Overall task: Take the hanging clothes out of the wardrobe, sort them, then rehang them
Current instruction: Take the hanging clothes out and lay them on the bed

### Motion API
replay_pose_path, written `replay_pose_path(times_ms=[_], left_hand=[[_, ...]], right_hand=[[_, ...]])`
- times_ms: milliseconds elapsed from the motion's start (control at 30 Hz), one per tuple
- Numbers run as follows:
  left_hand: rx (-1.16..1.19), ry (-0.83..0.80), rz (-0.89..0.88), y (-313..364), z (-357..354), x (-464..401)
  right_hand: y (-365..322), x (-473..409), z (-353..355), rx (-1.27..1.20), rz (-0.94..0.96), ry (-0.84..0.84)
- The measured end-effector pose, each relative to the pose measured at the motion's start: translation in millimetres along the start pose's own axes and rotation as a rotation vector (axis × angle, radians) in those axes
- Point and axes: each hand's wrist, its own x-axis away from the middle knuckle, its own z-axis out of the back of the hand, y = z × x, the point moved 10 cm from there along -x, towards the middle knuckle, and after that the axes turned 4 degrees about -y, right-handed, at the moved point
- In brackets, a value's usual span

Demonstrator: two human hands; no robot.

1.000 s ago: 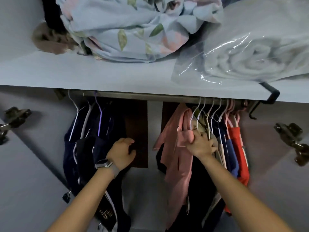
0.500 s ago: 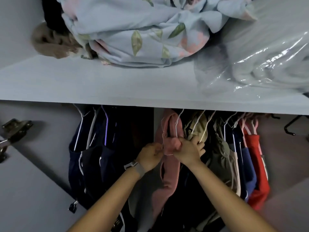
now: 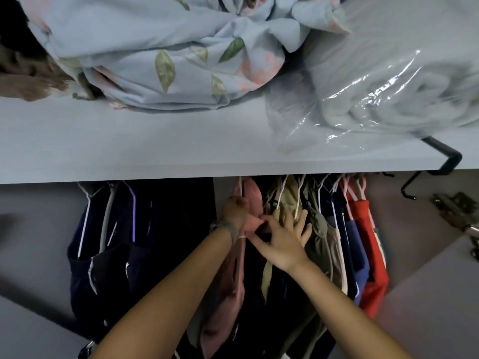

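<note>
Under the shelf [image 3: 181, 151], left hand [image 3: 234, 211] gripping the pink garment [image 3: 248, 203], right hand [image 3: 285, 242] spread wide beside it.

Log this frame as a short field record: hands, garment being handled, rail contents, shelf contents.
left hand: grips the pink garment near its hanger top
right hand: fingers spread, against the olive garment beside the pink one
rail, left group: dark navy clothes
rail, right end: blue garment, red garment
shelf: floral bedding, plastic-wrapped blanket
rail itself: hidden behind shelf edge
</note>
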Motion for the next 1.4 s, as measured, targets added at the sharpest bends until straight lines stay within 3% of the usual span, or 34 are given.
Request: replay_pose_path(times_ms=[100,167,267,367,533,633,867,1100,1267,1400], left_hand=[[0.067,0.069,0.005,-8,31,-3],[0.107,0.096,-0.014,-16,47,-8],[0.139,0.102,-0.045,-17,58,-3],[0.19,0.083,-0.096,-4,61,11],[0.137,0.006,-0.114,3,56,22],[0.17,-0.042,-0.09,1,52,29],[0.2,-0.028,-0.097,-4,48,30],[0.284,0.027,-0.227,8,48,41],[0.29,0.002,-0.339,29,66,51],[0.221,-0.109,-0.274,-2,47,80]], right_hand=[[-6,4,36,-0.113,0.115,0.348],[-7,-6,43,-0.282,0.167,0.391],[31,-49,24,-0.55,-0.049,0.329],[47,-81,12,-0.583,-0.164,0.238],[20,-67,7,-0.935,-0.039,0.236],[8,-55,5,-1.079,-0.046,0.147],[-30,-42,46,-1.139,0.114,0.112],[-41,15,-27,-1.185,0.06,-0.238],[-42,31,-32,-1.212,0.053,-0.197],[-41,44,-26,-1.244,0.065,-0.157]])
